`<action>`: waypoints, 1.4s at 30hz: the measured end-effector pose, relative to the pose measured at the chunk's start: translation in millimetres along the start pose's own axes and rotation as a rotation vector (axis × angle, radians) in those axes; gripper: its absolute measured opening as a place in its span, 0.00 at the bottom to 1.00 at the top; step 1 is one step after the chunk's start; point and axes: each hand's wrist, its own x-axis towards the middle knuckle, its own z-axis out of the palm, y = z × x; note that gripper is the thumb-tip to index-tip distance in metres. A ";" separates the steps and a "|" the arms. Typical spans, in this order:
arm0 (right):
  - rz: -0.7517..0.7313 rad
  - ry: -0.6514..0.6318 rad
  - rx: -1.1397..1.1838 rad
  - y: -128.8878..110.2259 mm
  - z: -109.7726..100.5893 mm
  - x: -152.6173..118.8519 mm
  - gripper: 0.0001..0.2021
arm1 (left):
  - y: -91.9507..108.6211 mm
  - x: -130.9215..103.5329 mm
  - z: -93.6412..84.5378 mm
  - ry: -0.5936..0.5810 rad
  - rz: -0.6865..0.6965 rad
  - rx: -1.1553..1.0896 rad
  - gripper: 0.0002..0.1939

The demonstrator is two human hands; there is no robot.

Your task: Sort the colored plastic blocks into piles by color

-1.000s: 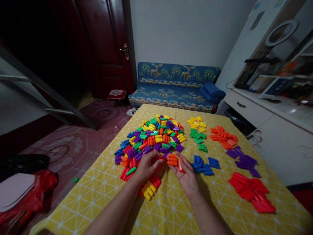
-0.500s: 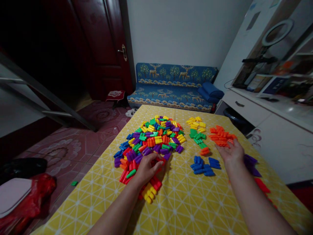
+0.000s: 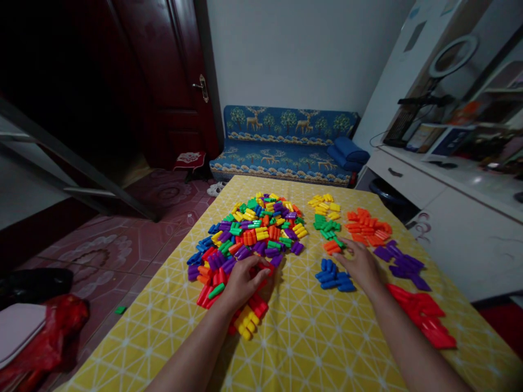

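My left hand (image 3: 245,280) rests at the near side of a mixed heap of plastic building blocks (image 3: 261,234). Its fingers curl around a red block (image 3: 266,269), partly hidden by the hand. Right of the heap, my right hand (image 3: 362,267) has thumb and fingertips at the right end of an orange block (image 3: 332,247), beside the green blocks (image 3: 327,225). Below that block lies a group of blue blocks (image 3: 335,276). Orange blocks (image 3: 366,226) are piled beyond the right hand. Purple blocks (image 3: 402,264) and red blocks (image 3: 425,316) lie right of my right wrist and forearm.
Yellow blocks (image 3: 324,204) sit at the far side of the yellow patterned tablecloth (image 3: 294,337). A patterned blue sofa (image 3: 281,144) stands behind the table, with a white cabinet (image 3: 461,228) on the right. One green block (image 3: 120,310) lies on the floor.
My right hand has moved left from the orange pile to the single orange block, which has shifted slightly left. The purple and red groups show more fully. My left hand stays in place.
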 end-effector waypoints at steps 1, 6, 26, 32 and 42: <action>-0.059 -0.024 -0.099 -0.5 2.6 -2.0 0.22 | -0.3 -0.3 0.0 0.002 0.001 -0.002 0.07; -0.155 -0.056 -0.292 0.9 10.1 -3.9 0.15 | -1.4 -0.9 -0.2 -0.002 0.009 -0.001 0.07; -0.006 0.241 0.023 43.6 -15.6 34.5 0.17 | -3.9 -0.6 0.5 -0.026 -0.007 0.004 0.09; 0.048 0.072 0.011 65.3 -11.8 24.8 0.14 | -2.0 -0.4 0.3 -0.025 -0.005 -0.012 0.10; 0.211 -0.056 0.270 68.5 11.0 64.7 0.25 | 2.7 -0.8 -0.3 -0.023 -0.013 -0.009 0.09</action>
